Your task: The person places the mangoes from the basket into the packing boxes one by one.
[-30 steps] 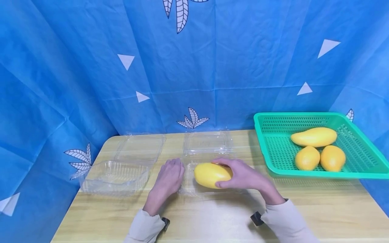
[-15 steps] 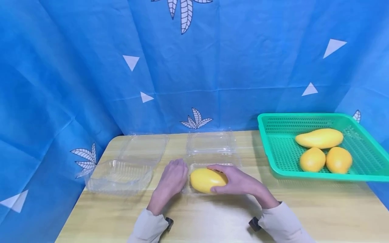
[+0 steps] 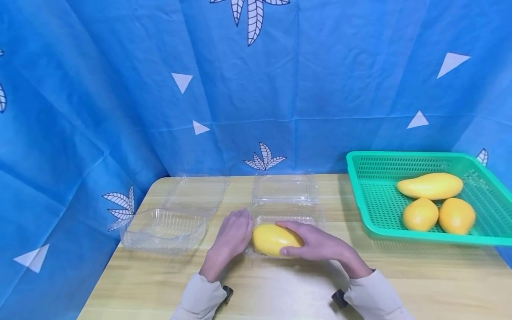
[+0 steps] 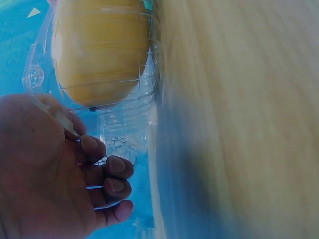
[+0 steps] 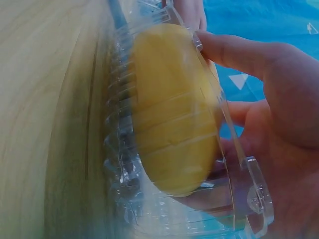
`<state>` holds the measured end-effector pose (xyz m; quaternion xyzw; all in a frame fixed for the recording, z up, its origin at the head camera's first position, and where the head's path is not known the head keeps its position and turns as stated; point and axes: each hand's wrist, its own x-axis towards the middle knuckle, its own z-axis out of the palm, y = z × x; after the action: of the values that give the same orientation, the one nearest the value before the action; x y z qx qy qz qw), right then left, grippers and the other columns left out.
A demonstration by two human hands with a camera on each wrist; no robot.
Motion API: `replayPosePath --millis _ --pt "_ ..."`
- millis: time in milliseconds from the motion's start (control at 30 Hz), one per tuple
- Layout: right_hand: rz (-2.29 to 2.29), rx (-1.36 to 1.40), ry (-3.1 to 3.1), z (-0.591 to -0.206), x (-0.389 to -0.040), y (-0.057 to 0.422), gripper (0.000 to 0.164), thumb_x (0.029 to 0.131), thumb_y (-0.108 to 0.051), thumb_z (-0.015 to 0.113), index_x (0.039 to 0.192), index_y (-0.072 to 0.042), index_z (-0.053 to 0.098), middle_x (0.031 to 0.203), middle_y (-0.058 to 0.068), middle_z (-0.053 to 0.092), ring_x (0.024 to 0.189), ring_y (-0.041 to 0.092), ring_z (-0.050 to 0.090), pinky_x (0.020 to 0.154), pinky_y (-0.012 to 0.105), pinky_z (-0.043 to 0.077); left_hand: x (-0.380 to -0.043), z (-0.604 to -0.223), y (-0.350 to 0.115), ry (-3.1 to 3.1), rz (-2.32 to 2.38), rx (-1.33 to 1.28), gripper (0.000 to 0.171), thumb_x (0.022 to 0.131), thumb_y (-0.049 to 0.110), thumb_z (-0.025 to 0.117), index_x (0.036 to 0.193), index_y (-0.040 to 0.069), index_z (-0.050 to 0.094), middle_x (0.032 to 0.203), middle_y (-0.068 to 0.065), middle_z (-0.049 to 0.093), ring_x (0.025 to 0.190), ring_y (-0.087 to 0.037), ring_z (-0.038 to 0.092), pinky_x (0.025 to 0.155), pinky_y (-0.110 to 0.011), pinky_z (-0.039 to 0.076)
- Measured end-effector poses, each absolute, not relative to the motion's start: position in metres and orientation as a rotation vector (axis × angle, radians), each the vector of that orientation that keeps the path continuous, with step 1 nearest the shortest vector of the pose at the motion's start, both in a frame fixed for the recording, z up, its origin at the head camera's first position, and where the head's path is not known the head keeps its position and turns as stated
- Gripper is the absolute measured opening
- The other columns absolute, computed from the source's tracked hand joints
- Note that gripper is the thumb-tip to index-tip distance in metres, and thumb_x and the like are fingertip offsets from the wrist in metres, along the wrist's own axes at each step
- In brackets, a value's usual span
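My right hand (image 3: 320,242) grips a yellow mango (image 3: 276,240) from its right end, fingers over the far side and thumb on the near side. The mango lies lengthwise inside the base of a clear plastic clamshell box (image 3: 308,219), seen through its ribbed wall (image 5: 119,164) in the right wrist view. The box's lid (image 3: 286,189) is folded back toward the curtain. At the box's left end, my left hand (image 3: 233,233) pinches the rim. In the left wrist view, the rim runs between thumb and forefinger, the other fingers (image 4: 117,167) curled loosely below.
A second clear clamshell box (image 3: 164,233) with its lid (image 3: 196,195) laid back stands at the left. On the right, a green plastic basket (image 3: 360,213) holds three more mangoes (image 3: 430,186). A blue curtain (image 3: 240,89) hangs behind the wooden table (image 3: 280,293).
The mango, in my right hand, has moved slightly left and toward me, down into the box. My left hand keeps its place at the rim. The head view has turned a little left.
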<state>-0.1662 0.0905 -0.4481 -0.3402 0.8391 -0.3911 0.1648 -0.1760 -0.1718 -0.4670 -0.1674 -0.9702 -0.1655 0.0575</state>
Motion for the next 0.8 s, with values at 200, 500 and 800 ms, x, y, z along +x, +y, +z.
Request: replayPosePath --millis 200,500,800 --pt "-1.149 -0.961 2.365 -0.4468 -0.1666 0.0900 0.064 0.103 -0.038 0.060 0.152 -0.001 0.043 0.151 0.019 0.049 0.140 0.040 0.045 0.113 0.058 0.035 -0.1755 -0.4670 -0.1722 -2.933 -0.510 -0.516 0.031 0.108 0.015 0.038 0.078 0.013 0.045 0.070 -0.001 0.042 0.071 -0.023 0.046 0.074 -0.041 0.048" --pt "-1.129 -0.966 2.400 -0.4458 -0.1669 0.0893 0.060 0.103 -0.034 0.062 0.150 -0.001 0.046 0.149 0.018 0.053 0.137 0.037 0.049 0.112 0.054 0.039 -0.1756 -0.4654 -0.1727 -2.963 -0.540 -0.506 0.031 0.109 0.015 0.037 0.079 0.013 0.046 0.071 -0.001 0.042 0.071 -0.021 0.045 0.073 -0.039 0.046" --pt "-1.145 -0.953 2.393 -0.4462 -0.1676 0.0906 0.061 0.103 -0.039 0.060 0.150 -0.001 0.047 0.147 0.016 0.055 0.136 0.034 0.051 0.111 0.053 0.040 -0.1746 -0.4660 -0.1719 -2.918 -0.538 -0.528 0.032 0.109 0.015 0.038 0.078 0.013 0.045 0.070 0.000 0.041 0.069 -0.021 0.045 0.070 -0.038 0.045"
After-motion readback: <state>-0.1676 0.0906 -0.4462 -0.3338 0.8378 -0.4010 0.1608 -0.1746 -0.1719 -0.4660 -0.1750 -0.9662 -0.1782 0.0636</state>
